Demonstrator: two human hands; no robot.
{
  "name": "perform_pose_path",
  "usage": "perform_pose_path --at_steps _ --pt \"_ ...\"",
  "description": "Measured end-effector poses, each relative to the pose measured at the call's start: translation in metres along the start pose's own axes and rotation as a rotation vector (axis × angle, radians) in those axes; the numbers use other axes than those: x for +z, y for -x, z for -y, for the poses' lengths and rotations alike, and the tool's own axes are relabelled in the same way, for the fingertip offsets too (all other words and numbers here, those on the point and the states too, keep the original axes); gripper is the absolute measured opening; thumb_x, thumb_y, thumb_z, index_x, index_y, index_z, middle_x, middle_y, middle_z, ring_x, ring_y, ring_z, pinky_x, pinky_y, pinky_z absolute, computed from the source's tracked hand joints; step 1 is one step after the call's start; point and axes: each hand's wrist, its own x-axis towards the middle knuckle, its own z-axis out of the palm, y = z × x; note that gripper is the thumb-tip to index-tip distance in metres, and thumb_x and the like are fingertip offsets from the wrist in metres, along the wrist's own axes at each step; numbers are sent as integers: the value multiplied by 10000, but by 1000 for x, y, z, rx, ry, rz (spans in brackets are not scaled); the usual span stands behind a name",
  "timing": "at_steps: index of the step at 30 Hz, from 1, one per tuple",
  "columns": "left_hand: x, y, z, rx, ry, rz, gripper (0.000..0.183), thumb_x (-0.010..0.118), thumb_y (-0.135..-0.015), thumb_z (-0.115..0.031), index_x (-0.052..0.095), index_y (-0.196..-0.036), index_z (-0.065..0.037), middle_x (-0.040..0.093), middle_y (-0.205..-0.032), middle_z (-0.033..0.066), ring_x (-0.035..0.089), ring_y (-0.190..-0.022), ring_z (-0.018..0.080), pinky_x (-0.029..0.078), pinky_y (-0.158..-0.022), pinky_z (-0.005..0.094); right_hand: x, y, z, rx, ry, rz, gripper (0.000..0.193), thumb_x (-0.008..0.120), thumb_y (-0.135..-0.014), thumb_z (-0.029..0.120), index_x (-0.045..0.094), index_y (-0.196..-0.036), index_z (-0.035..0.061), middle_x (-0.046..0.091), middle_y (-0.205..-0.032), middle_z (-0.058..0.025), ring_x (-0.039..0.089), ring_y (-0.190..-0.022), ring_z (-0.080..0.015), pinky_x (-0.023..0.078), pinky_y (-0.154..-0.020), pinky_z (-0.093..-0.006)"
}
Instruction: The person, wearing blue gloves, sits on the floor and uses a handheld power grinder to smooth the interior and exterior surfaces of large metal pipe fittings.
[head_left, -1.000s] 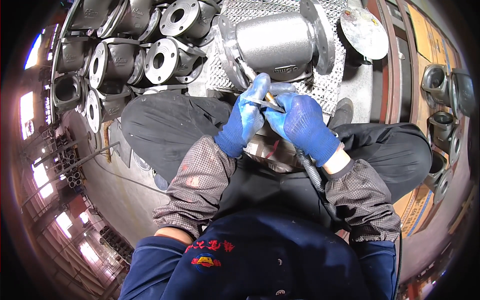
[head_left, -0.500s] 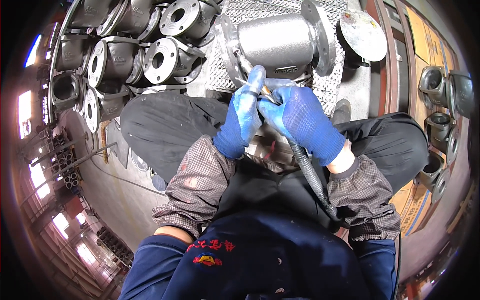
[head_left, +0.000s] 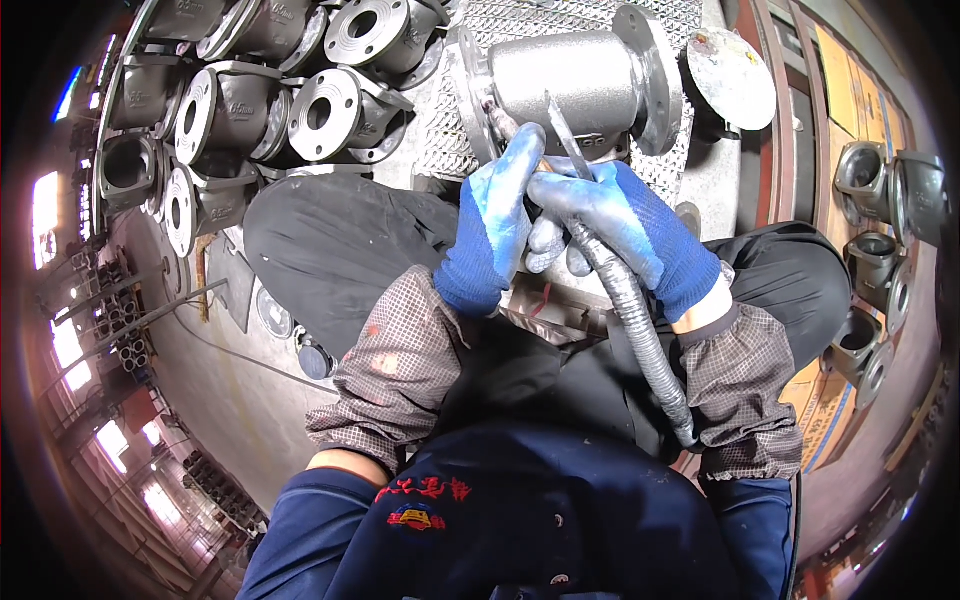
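Right hand [head_left: 640,225], blue-gloved: fingers curled snugly, no visible gap, about a grey ribbed handle [head_left: 635,325], long, running down toward the right sleeve; a narrow pale blade [head_left: 566,128], roughly in line with it, stands out beyond the fingers. Left hand [head_left: 487,225], gloved alike: fingers closed on a slim tan rod [head_left: 509,126], index finger extended along it, head toward the near-left flange; the two gloves meet between the knees. Whether blade or rod touches metal, or merely overlaps it from above, cannot be told. Handling, as judged: blade best kept low and flat to the surface, grip firm near its root, strokes short and directed away from the left fingers, ribbed length free of the sleeve. Flanged casting [head_left: 570,75], silver-grey, one: lying on its side just ahead of both hands, round body between two flanges, on a patterned metal mesh [head_left: 437,147]. Stacked castings [head_left: 240,110], darker grey, several: to the left. Pale round lid [head_left: 730,80], one: right of the mesh. Further castings [head_left: 875,165]: far right, beside cardboard [head_left: 838,75].
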Motion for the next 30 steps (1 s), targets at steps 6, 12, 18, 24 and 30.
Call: perform_pose_path --at_steps 6,12,18,24,30 --pt "-14 3 3 283 -317 69 404 429 -981 -179 462 -1294 73 559 -1207 172 549 -1102 204 419 -969 299 17 -2 -11 5 -372 65 206 543 -926 200 572 -997 9 618 -732 -47 594 -562 -115 486 -493 -217" --pt "-40 4 0 447 -559 216 437 481 -929 -120 428 -1326 55 547 -1220 205 568 -1086 264 443 -957 342 38 -8 -22 -60 -487 -3 199 538 -939 215 563 -1012 32 618 -725 -49 598 -563 -113 475 -474 -209" --pt "-54 -6 7 125 -111 328 501 528 -908 -208 411 -1331 33 576 -1065 162 569 -819 175 456 -753 269 53 1 -4 52 -557 -27 242 530 -962 278 548 -1047 53 636 -753 -62 630 -589 -145 486 -482 -219" --pt "-50 -4 -4 -442 728 221 369 395 -1001 -247 434 -1301 -35 530 -815 50 340 -350 62 282 -238 210 60 -1 0 43 -668 -17 324 486 -971 315 534 -1079 13 632 -832 -84 622 -607 -143 475 -483 -197" --pt "-41 2 -12 -371 678 254 376 341 -1012 -219 382 -1340 -40 484 -679 36 315 -307 73 310 -259 207 61 9 8 37 -612 -1 328 450 -992 322 526 -1107 24 640 -843 -75 604 -598 -119 438 -471 -175"
